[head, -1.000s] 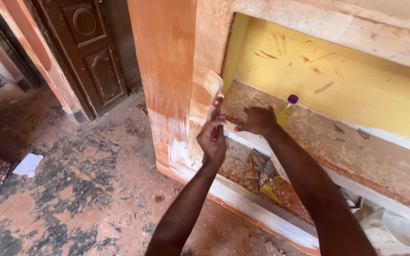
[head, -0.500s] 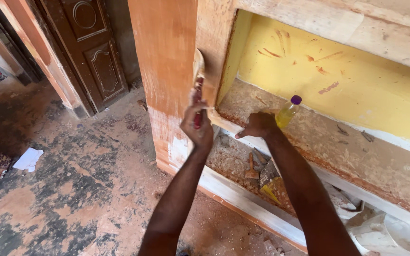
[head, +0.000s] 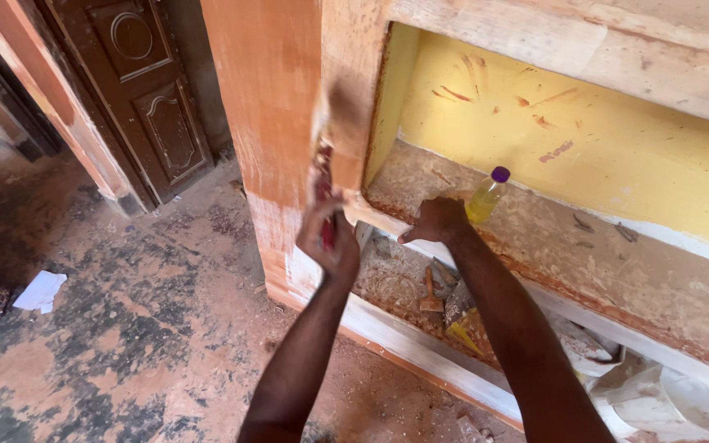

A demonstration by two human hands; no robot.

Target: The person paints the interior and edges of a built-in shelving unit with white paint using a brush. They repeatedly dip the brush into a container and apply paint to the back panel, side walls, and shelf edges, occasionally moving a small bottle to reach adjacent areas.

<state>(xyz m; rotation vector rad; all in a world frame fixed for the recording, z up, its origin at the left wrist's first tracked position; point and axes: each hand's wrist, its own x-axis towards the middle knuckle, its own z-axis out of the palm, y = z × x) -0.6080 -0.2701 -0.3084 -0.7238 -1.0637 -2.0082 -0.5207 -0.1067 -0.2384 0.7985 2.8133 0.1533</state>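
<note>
My left hand point(head: 327, 234) is shut on the red handle of a paintbrush point(head: 322, 176). Its blurred bristles press against the edge of an orange-painted pillar point(head: 281, 107) beside a wall niche. My right hand point(head: 434, 221) rests with curled fingers on the front lip of the niche's dusty shelf point(head: 551, 238). It holds nothing I can see. A small bottle of yellow liquid with a purple cap point(head: 486, 195) stands on the shelf just right of that hand. The niche's back wall point(head: 568, 123) is yellow with orange streaks.
A lower shelf point(head: 420, 295) holds a scraper, a yellow packet and crumpled white plastic point(head: 658, 394). A dark wooden door point(head: 145, 90) stands at the left. The floor point(head: 100, 328) is stained orange and grey, with white paper point(head: 40, 291) lying on it.
My left hand has swept the brush up the pillar's edge, then come slightly down. My right hand stays on the shelf lip. The view has shifted a little.
</note>
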